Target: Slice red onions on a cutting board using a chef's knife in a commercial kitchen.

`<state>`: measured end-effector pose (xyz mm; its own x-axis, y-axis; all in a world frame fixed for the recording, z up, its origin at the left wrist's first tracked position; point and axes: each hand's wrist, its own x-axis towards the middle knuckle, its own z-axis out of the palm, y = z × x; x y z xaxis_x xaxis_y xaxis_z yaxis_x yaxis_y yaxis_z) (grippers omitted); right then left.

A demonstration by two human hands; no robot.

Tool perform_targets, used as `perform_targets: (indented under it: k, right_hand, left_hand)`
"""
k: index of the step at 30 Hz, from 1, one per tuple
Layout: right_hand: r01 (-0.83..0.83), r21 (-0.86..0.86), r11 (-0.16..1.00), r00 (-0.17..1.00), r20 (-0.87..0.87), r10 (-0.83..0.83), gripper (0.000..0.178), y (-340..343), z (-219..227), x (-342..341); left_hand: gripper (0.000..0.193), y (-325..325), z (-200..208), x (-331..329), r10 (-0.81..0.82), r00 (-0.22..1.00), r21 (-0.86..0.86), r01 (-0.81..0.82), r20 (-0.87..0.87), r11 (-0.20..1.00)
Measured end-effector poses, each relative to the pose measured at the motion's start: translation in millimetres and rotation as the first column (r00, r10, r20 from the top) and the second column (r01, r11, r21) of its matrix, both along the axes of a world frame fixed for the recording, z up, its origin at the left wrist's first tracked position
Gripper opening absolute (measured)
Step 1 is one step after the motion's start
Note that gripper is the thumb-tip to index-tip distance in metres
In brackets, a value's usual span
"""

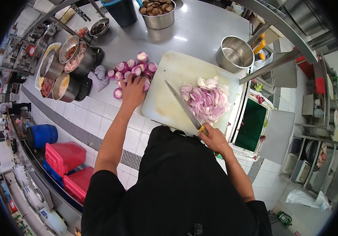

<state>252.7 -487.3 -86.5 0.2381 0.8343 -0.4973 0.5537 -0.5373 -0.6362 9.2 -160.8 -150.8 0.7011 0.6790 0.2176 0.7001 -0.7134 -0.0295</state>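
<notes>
My left hand (132, 91) rests over the near side of a pile of peeled red onions (132, 70), its fingers spread and touching them. What lies under the palm is hidden. My right hand (215, 139) is closed round the yellow handle of a kitchen knife (184, 105). The blade slants up and left across a pale cutting board (165, 70), its edge close to the cut onions. A heap of sliced red onion (208, 99) covers the board's right half. The onion pile sits just off the board's left edge, on the steel table (200, 31).
An empty steel pot (235, 54) stands beyond the board's right corner. A pot of mushrooms (157, 15) and a dark bucket (120, 11) are at the back. A grey cloth (98, 78) and several food-filled pots (66, 87) lie left. A green-lined bin (250, 125) stands right.
</notes>
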Motion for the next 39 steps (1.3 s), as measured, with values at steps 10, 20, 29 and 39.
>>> perform_targets:
  k: [10, 20, 29, 39]
  right_hand:
    - [-0.017, -0.017, 1.0, 0.999, 0.048, 0.018, 0.041, 7, -14, 3]
    - [0.017, 0.076, 0.997, 0.987, 0.158, -0.028, 0.045, 24, -19, -12]
    - [-0.073, -0.072, 0.995, 0.985, 0.153, 0.083, 0.037, -1, 62, -7]
    - [-0.182, -0.163, 0.97, 0.959, 0.187, 0.211, 0.033, -13, 76, -1]
  left_hand:
    - [0.059, 10, 20, 13, 0.057, 0.998, 0.039, -0.058, 0.024, 0.998]
    - [0.071, -129, 7, 60, -0.031, 0.963, -0.467, 0.157, 0.267, 0.87]
    - [0.054, -135, 10, 47, 0.105, 0.843, -0.554, 0.247, 0.527, 0.795]
    - [0.035, -141, 5, 57, 0.187, 0.828, -0.594, 0.204, 0.529, 0.779]
